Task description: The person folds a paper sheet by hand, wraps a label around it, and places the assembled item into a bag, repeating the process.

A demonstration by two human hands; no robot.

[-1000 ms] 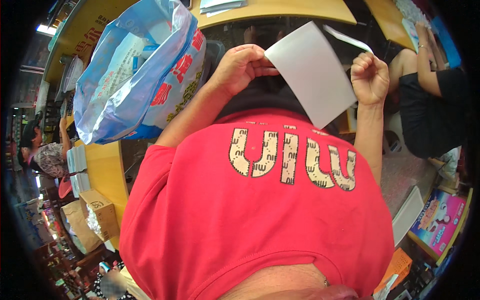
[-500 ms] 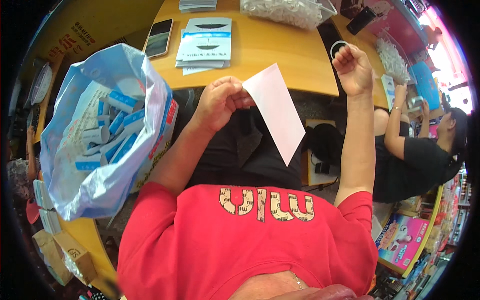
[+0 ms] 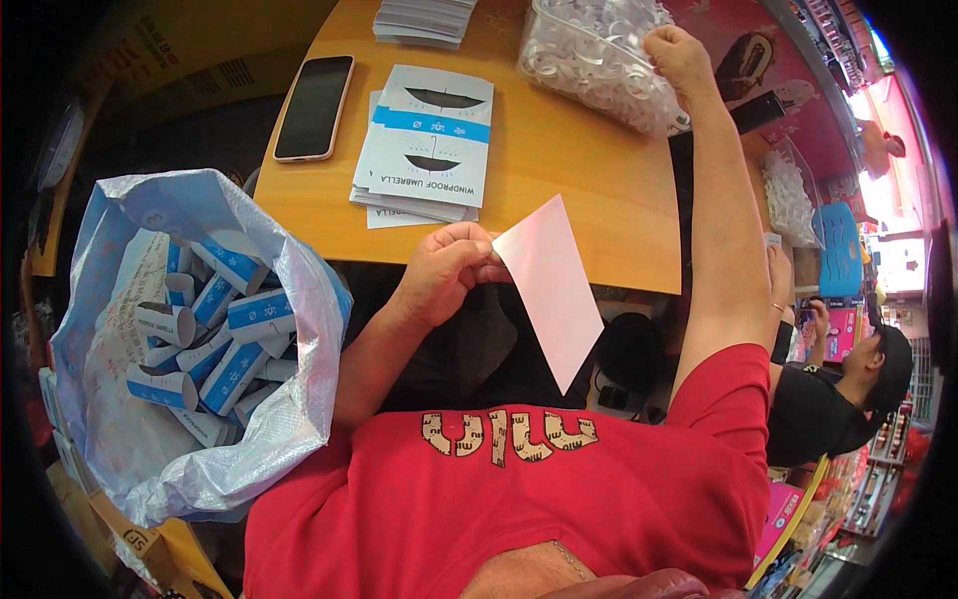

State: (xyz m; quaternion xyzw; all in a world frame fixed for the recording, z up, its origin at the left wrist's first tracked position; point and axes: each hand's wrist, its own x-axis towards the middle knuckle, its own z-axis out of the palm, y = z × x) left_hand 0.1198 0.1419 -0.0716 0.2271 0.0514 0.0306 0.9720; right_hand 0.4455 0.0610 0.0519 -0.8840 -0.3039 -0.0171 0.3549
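Between the thumb and fingers of my left hand is a paper card, its blank pale side showing and its lower corner hanging over my lap. My right hand is stretched to the far right, at the edge of a clear plastic bin heaped with small curled white plastic pieces. Its fingers are curled together; what they hold, if anything, is hidden. Closer to my left hand lies a stack of printed cards with umbrella drawings and a blue band.
On my left a large woven plastic bag stands open, holding several rolled blue-and-white cards. A phone lies on the wooden table. Another card stack is farther back. At right, a person in black sits near another container of white pieces.
My right hand has moved up and away from me to the bin. The left hand still holds the card. The view has shifted, so the table and bag sit lower in it.
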